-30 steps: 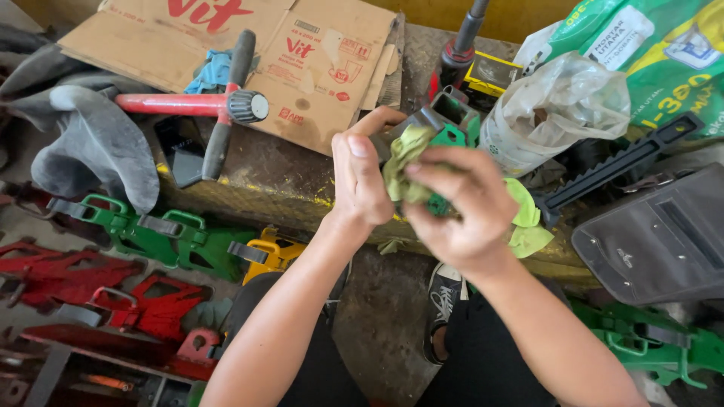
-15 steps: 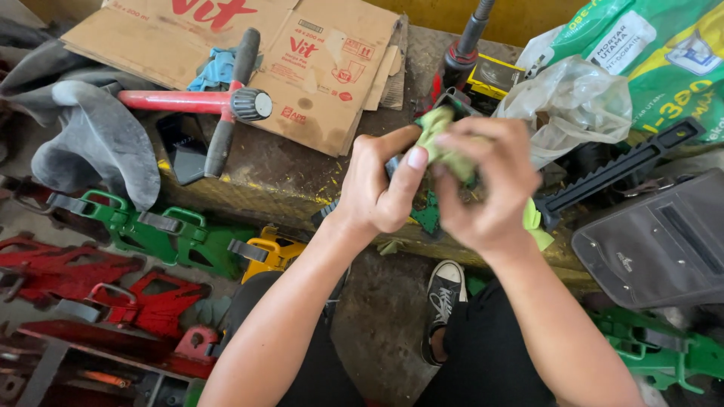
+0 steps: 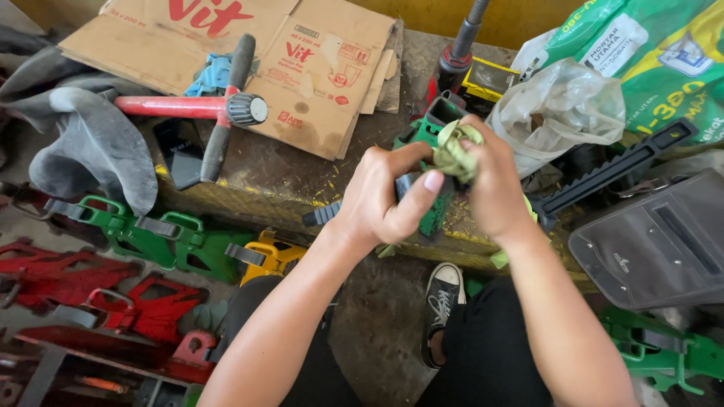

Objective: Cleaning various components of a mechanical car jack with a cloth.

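My left hand (image 3: 385,197) grips a green metal clamp-like tool (image 3: 431,215) with a dark handle, holding it over the edge of a worn workbench (image 3: 286,181). My right hand (image 3: 494,185) presses a bunched pale green rag (image 3: 457,151) against the top of that tool. Part of the rag hangs below my right wrist. The hands hide most of the tool's body.
Flattened cardboard (image 3: 317,60), a red wrench with black handles (image 3: 204,109) and a grey cloth (image 3: 90,143) lie at left. A clear plastic bag (image 3: 566,105), green sacks (image 3: 656,60) and a black toothed bar (image 3: 611,173) sit at right. Green, yellow and red clamps (image 3: 151,241) cover the floor.
Both hands have shifted with the tool and rag toward the bench, and the rag has moved from the tool's side up to its top end.
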